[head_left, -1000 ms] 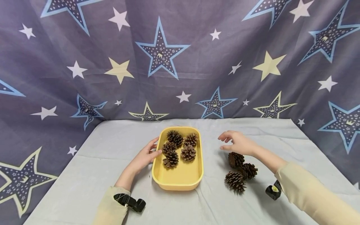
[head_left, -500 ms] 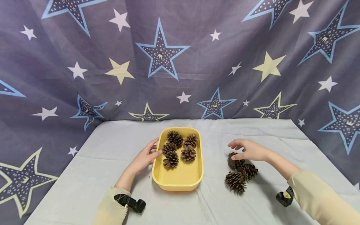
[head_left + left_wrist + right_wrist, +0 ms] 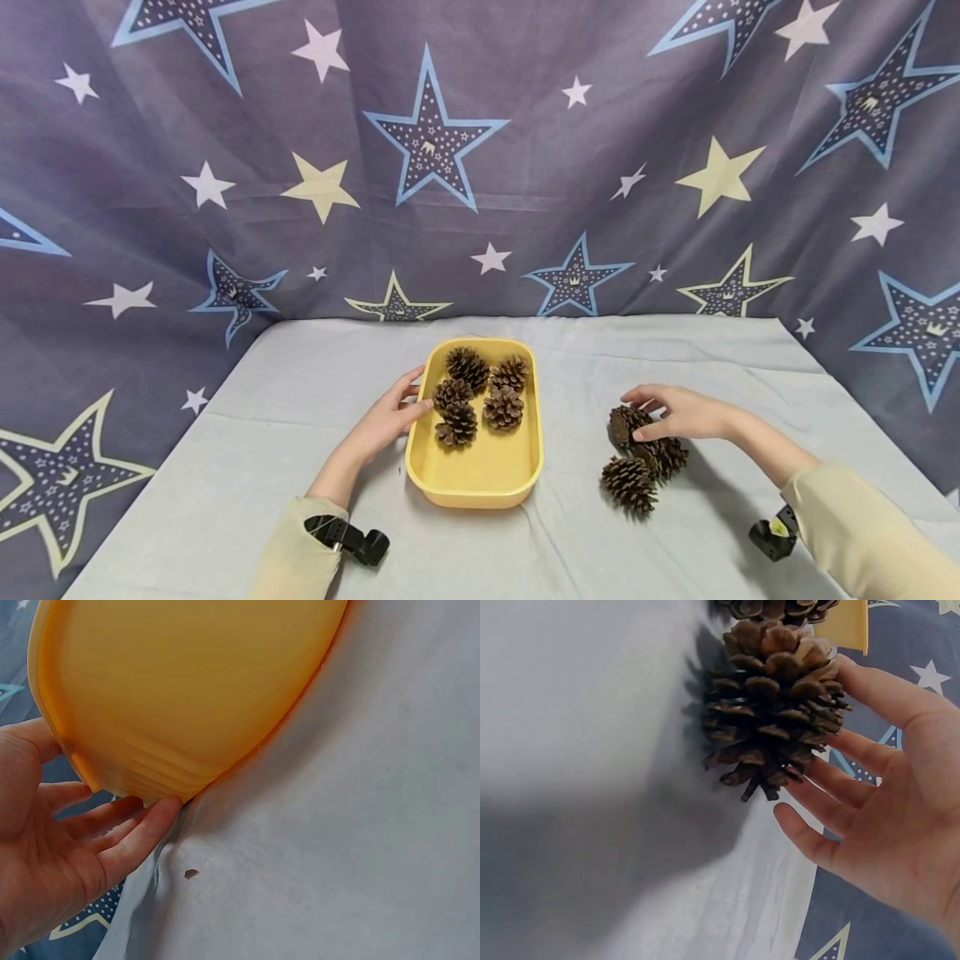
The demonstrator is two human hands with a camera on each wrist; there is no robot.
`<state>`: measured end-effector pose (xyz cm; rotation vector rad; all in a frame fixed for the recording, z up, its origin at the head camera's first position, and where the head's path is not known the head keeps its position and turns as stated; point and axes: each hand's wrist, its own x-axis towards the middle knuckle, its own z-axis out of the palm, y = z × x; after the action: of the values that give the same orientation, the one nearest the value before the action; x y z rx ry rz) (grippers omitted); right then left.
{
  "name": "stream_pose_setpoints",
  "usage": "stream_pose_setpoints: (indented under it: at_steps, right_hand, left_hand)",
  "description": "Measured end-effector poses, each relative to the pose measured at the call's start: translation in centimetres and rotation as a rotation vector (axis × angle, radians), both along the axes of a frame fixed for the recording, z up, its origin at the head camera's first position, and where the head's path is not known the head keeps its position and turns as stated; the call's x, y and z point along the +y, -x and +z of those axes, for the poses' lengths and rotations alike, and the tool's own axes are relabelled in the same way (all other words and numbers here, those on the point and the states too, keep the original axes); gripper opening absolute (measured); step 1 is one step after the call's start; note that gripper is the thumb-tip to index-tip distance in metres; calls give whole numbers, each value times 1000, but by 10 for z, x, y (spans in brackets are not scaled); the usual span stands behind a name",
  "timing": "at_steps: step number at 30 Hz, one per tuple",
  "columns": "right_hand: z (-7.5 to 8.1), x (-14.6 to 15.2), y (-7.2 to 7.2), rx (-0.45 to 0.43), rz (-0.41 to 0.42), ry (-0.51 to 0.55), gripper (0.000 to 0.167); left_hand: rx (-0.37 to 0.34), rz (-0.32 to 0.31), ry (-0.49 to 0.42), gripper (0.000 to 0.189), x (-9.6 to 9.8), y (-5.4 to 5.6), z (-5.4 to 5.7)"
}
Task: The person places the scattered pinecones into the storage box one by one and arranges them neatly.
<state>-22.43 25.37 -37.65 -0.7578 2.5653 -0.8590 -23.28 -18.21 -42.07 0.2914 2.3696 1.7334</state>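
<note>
My left hand [image 3: 386, 423] holds the left side of a yellow plastic bin [image 3: 480, 498], thumb over the rim and fingertips against the outer wall, as the left wrist view shows. Several brown pine cones [image 3: 456, 423] lie inside the bin, mostly toward its far half. To the right, three more cones sit clustered on the cloth. My right hand [image 3: 684, 414] is low over the farthest pine cone [image 3: 621, 427], thumb on its near side and fingertips at its far side. In the right wrist view, a pine cone [image 3: 776, 705] partly hides the spread fingers.
A pale grey cloth [image 3: 277, 467] covers the table. Behind it hangs a dark curtain [image 3: 525, 183] with a star pattern. Beside the far cone, two other pine cones [image 3: 628, 485] lie close together. A tiny brown flake [image 3: 192, 874] lies near the bin.
My right hand has come down and moved right and nearer, from beyond the cone cluster to the farthest cone. The left hand, bin and cones stay where they were.
</note>
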Motion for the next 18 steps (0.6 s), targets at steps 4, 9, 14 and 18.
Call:
stream_pose_setpoints:
  at_steps: [4,9,14,18]
  right_hand:
    - [-1,1,-1,-1,-19,-12,61]
    - [-4,0,-1,-4,-32,-45,59]
    - [-7,-1,0,-9,-29,-34,56]
    - [-8,-3,1,6,-35,-39,56]
  left_hand:
    - [-2,-6,-4,66,-1,0,0]
    - [-4,-9,-3,66,0,-1,1]
    - [-9,-5,-6,66,0,-1,1]
    - [-13,-2,-9,66,0,-1,0]
